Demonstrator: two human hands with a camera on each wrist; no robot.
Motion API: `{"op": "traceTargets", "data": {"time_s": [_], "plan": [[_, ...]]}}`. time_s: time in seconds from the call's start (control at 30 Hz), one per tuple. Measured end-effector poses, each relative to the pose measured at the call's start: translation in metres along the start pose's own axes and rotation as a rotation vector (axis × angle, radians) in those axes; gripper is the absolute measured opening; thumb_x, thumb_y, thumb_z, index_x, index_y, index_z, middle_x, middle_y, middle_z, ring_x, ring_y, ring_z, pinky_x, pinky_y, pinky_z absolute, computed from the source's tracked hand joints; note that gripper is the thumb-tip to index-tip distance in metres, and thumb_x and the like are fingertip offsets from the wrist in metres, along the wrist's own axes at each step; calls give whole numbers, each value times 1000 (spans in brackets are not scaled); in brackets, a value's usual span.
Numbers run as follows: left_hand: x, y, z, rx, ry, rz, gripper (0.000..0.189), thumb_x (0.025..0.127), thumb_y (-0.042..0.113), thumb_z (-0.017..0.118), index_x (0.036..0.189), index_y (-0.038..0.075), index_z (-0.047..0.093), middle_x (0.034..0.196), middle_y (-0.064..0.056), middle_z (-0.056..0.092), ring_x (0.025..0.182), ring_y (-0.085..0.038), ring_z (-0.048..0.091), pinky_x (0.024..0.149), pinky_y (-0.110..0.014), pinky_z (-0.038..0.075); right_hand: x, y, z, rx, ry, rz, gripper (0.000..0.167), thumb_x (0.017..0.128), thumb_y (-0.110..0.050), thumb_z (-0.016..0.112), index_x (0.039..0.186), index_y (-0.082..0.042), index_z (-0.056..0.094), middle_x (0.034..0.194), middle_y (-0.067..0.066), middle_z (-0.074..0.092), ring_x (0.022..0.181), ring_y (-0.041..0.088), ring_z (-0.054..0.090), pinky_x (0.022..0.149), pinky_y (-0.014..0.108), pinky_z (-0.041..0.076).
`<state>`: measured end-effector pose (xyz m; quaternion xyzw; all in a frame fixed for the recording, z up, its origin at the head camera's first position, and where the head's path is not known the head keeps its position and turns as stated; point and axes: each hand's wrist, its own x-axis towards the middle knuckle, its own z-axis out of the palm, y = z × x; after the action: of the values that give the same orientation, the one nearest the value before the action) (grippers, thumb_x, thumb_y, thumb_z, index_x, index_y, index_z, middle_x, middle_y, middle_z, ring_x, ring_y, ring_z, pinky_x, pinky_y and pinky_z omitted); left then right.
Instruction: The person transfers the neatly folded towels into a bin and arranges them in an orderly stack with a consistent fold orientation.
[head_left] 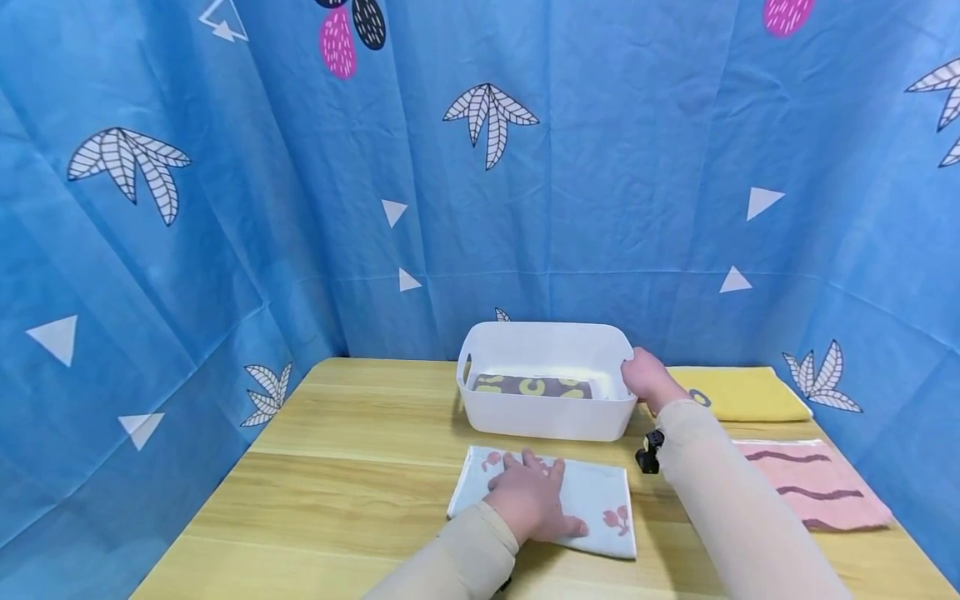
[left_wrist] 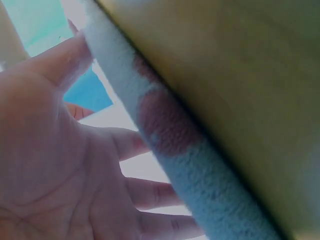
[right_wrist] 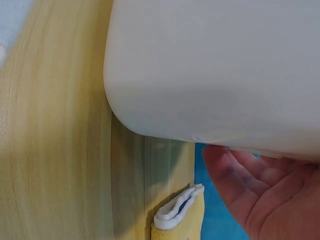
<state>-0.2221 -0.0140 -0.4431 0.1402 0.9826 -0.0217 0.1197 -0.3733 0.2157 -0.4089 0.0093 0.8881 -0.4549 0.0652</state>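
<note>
My left hand (head_left: pixel 528 500) lies with spread, straight fingers on a folded pale blue towel (head_left: pixel 600 492) with pink cherry-like prints. In the left wrist view, the fingers reach over the towel's thick folded edge (left_wrist: pixel 170 122). Behind it stands a white plastic basket (head_left: pixel 547 417), whose right end my right hand (head_left: pixel 648 379) grips at the rim and handle hole. The right wrist view shows the fingers (right_wrist: pixel 240 185) against the basket's outer wall (right_wrist: pixel 200 75). Inside the basket lies a grey-brown towel (head_left: pixel 513 385) with yellow shapes.
On the right are a folded yellow towel (head_left: pixel 750 396) and, nearer, a pink towel (head_left: pixel 832 479) with wavy dark stripes. The wooden table (head_left: pixel 337 467) meets a blue patterned curtain (head_left: pixel 600 208) at the back and sides.
</note>
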Motion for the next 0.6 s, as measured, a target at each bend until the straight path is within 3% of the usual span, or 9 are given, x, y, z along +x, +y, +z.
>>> {"op": "traceTargets", "data": {"time_s": [0.23,0.47,0.53,0.6], "plan": [[1,-12,-6,-55,36,75,88,80,68,72,153,24,46,146,-21,47,124,-49,49,94,-57,48,-1,0,-4,90,-29,14,55,109,-26,26,149,11,24,142,32,40,128,45,44,98,56,47],[3,-34,-9,-204,32,126,75,84,61,71,146,23,51,137,-7,55,123,-35,54,103,-53,40,-1,2,-10,210,-104,70,76,108,-53,19,161,-2,-2,162,29,16,146,46,23,106,61,37],[1,-43,-10,-259,31,154,77,86,60,70,149,22,48,142,-5,53,128,-32,53,104,-48,41,-4,3,-10,225,-104,58,76,108,-53,16,161,-2,0,162,29,15,145,46,25,106,61,38],[0,-53,-12,-322,32,189,80,88,58,69,153,19,44,148,-4,51,133,-27,50,107,-42,41,-8,4,-9,226,-97,35,72,109,-51,16,160,0,12,157,29,24,139,44,33,104,59,41]]}}
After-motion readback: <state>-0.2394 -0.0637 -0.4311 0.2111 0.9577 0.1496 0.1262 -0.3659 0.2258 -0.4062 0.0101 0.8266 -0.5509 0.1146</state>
